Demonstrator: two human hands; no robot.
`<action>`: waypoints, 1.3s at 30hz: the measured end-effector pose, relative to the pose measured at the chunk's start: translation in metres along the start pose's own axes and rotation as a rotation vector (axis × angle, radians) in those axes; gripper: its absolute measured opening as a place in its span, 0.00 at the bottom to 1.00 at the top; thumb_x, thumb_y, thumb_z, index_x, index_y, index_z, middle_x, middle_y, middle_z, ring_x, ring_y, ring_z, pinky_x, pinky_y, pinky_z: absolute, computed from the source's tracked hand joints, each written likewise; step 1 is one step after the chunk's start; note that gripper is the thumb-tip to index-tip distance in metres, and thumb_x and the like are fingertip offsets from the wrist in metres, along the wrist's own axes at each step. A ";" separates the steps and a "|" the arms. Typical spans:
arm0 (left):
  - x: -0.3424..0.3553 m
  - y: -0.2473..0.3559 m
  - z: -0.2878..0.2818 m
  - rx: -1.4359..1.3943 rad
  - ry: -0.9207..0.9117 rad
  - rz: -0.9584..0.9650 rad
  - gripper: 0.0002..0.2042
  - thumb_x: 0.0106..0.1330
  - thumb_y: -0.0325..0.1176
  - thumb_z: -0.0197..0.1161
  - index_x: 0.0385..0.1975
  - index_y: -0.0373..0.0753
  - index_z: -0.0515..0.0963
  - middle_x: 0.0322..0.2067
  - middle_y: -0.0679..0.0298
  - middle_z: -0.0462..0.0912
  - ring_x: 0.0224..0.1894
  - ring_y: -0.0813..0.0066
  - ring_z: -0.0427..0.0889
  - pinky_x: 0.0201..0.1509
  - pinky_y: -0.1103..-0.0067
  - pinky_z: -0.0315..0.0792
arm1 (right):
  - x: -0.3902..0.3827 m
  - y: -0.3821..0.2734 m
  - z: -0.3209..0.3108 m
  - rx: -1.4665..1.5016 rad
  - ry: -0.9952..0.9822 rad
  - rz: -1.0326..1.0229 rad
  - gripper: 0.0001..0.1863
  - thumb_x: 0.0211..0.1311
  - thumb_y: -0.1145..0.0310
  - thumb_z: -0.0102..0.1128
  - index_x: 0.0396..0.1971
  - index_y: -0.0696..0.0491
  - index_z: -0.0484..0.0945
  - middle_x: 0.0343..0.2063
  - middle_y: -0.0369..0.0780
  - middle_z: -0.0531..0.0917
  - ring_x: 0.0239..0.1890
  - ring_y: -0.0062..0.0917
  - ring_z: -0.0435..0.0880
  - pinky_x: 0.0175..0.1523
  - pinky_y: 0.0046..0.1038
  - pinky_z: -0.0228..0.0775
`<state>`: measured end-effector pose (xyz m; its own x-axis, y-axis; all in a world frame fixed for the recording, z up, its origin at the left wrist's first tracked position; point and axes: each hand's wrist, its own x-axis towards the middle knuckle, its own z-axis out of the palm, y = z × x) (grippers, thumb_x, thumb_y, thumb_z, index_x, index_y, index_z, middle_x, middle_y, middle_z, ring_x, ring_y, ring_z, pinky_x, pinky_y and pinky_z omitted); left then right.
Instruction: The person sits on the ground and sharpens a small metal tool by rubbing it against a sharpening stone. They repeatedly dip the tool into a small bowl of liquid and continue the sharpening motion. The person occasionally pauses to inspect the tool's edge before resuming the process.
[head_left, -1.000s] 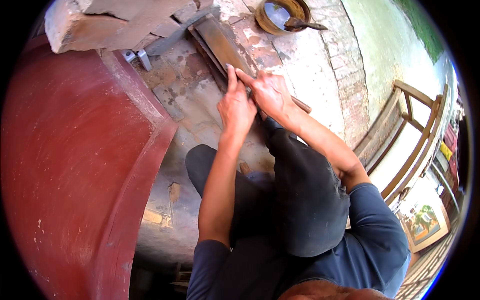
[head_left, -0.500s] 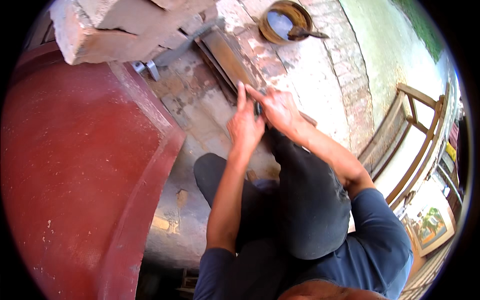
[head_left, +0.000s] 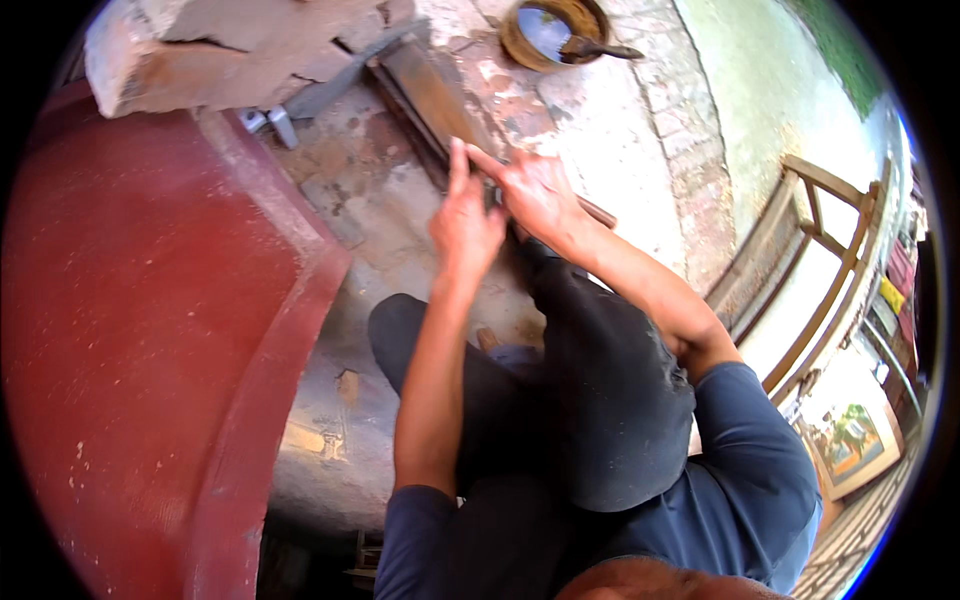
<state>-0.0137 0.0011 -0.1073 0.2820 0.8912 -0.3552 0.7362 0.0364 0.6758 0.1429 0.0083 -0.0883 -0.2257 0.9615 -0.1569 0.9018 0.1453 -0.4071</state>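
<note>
Hands, left (head_left: pixel 466 232) and right (head_left: pixel 541 200), meet at the brown block (head_left: pixel 428 85), their hold impossible to tell.

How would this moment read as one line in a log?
left hand: at brown block; right hand: beside left; grip: unclear; bowl: brush over rim

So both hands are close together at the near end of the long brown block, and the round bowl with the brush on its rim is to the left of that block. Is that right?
Not quite: the head view shows the bowl with the brush to the right of the block. The left hand and right hand are as you say.
</note>
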 end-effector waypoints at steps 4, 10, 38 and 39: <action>0.002 0.000 -0.009 0.061 -0.067 -0.055 0.24 0.60 0.35 0.77 0.57 0.41 0.84 0.83 0.64 0.58 0.53 0.53 0.90 0.50 0.61 0.84 | 0.006 -0.006 -0.008 0.026 -0.061 0.013 0.33 0.59 0.70 0.66 0.69 0.48 0.80 0.27 0.51 0.86 0.30 0.44 0.90 0.32 0.40 0.81; 0.004 0.009 -0.003 0.048 -0.075 -0.060 0.24 0.60 0.37 0.77 0.57 0.40 0.83 0.84 0.63 0.56 0.52 0.52 0.90 0.52 0.60 0.83 | -0.003 0.006 0.007 -0.011 -0.007 0.024 0.34 0.57 0.69 0.67 0.68 0.46 0.80 0.26 0.47 0.86 0.28 0.41 0.89 0.30 0.40 0.80; -0.016 0.009 0.007 0.031 -0.114 -0.034 0.22 0.55 0.34 0.78 0.52 0.42 0.86 0.85 0.57 0.52 0.52 0.48 0.90 0.51 0.60 0.84 | -0.022 0.001 0.005 -0.055 -0.033 0.056 0.32 0.60 0.71 0.63 0.68 0.46 0.81 0.24 0.49 0.84 0.25 0.42 0.89 0.28 0.41 0.79; -0.007 0.000 0.009 -0.014 -0.046 0.008 0.21 0.56 0.35 0.78 0.52 0.41 0.86 0.84 0.57 0.52 0.52 0.48 0.90 0.51 0.60 0.84 | -0.012 0.001 0.005 -0.031 0.026 0.055 0.31 0.60 0.71 0.63 0.67 0.46 0.81 0.23 0.48 0.84 0.26 0.42 0.89 0.28 0.41 0.79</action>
<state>-0.0100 -0.0093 -0.1112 0.3163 0.8698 -0.3788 0.7253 0.0356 0.6875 0.1444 -0.0044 -0.0914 -0.1659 0.9739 -0.1548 0.9238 0.0986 -0.3701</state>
